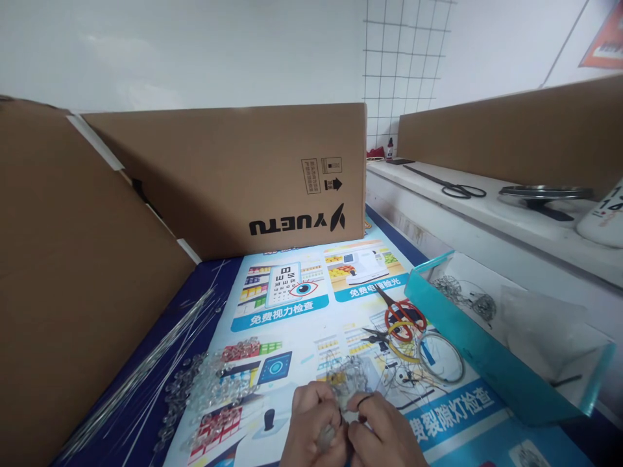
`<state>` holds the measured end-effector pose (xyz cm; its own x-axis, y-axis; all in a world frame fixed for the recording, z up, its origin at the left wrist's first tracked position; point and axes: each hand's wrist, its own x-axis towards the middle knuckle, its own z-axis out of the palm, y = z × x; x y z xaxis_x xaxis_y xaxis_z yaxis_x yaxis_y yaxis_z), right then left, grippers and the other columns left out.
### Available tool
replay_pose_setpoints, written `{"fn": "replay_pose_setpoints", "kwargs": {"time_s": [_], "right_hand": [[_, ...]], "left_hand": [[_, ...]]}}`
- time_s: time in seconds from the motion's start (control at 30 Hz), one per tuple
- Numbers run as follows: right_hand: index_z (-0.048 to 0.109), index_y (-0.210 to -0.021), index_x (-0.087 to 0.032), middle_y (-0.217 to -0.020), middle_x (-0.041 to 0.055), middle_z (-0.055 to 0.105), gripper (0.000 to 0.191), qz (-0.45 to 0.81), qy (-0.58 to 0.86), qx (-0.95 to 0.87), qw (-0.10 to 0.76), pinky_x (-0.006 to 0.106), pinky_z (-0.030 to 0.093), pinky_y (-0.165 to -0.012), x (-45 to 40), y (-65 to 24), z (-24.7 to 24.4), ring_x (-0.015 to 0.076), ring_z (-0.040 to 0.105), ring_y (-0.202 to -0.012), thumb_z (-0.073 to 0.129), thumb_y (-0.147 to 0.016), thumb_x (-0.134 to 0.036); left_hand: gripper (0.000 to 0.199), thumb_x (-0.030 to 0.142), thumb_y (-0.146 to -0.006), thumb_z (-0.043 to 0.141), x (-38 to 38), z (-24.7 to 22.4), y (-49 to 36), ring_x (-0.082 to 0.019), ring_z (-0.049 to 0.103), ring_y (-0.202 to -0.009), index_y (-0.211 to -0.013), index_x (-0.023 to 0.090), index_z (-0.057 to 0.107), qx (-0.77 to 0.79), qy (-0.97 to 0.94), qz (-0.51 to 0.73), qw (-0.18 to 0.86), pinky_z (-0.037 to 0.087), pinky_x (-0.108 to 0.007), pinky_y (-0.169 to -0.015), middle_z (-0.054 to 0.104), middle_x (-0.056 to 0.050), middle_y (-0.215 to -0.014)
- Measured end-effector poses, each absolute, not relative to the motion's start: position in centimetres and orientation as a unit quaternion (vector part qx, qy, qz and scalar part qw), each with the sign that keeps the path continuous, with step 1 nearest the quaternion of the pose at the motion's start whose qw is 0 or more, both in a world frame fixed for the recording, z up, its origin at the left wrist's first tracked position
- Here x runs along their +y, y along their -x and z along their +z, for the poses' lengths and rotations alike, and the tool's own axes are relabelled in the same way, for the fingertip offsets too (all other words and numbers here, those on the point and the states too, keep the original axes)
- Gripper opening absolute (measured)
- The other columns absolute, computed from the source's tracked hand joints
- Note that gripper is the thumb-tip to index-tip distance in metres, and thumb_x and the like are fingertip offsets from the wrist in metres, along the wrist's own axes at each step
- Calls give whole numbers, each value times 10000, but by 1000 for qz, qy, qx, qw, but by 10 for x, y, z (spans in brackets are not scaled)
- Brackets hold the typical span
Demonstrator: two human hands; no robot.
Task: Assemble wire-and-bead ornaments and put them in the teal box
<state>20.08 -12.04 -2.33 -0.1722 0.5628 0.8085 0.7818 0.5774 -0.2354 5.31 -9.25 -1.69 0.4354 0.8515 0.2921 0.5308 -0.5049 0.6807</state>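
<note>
At the bottom centre, my left hand (pixel 316 425) and my right hand (pixel 382 425) are close together with fingers pinched. Between them is a small clear piece with a thin dark strand, partly hidden by the fingers. Just beyond the fingertips lies a pile of clear pieces and wire (pixel 348 376) on the printed poster (pixel 302 344). To the left, many clear beads (pixel 219 386) are spread over the poster and the dark blue cloth. Right of my hands are loose wire bits, a wire coil (pixel 442 358), yellow-handled cutters (pixel 403 340) and red-handled scissors (pixel 405 320).
Long thin wires (pixel 146 363) lie at the left. A teal-edged tray (pixel 491 370) at the right holds wire pieces and a plastic bag. Cardboard (pixel 272 168) stands behind and at the left. Black scissors (pixel 457 188) rest on a white ledge (pixel 496 217).
</note>
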Motion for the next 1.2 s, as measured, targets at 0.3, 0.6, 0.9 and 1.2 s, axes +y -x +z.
{"fn": "replay_pose_setpoints", "kwargs": {"time_s": [0.3,0.6,0.9,1.2], "right_hand": [[544,-706,-176,-789,68,601,218,-82,432,-807,395,261,455,-596,-121,-209,-22,164,544,-681,386,-798,-57],[542,-682,-173,-706,31,611,251,-119,420,-815,381,304,357,-590,-119,-204,-21,157,530,-637,366,-830,-71],[540,-713,-182,-767,43,604,189,-92,443,-818,356,301,353,-611,-118,-210,-24,167,512,-658,400,-801,-91],[558,-721,-174,-707,42,571,251,-93,445,-814,362,309,349,-579,-118,-209,-29,168,478,-615,352,-825,-77]], "left_hand": [[201,61,-689,481,-90,-21,-56,-142,525,-642,-535,187,453,433,-746,349,367,420,-223,-572,469,1,-684],[186,21,-656,457,-95,-16,-55,-181,585,-721,-650,207,457,469,-788,321,237,480,-273,-660,583,-32,-749],[152,129,-832,406,-100,-31,-56,-173,608,-652,-790,226,515,474,-803,307,191,470,-245,-593,600,-27,-709],[160,147,-840,350,-105,-47,-60,-187,602,-586,-770,229,468,517,-805,245,157,411,-258,-542,586,-24,-666]]}}
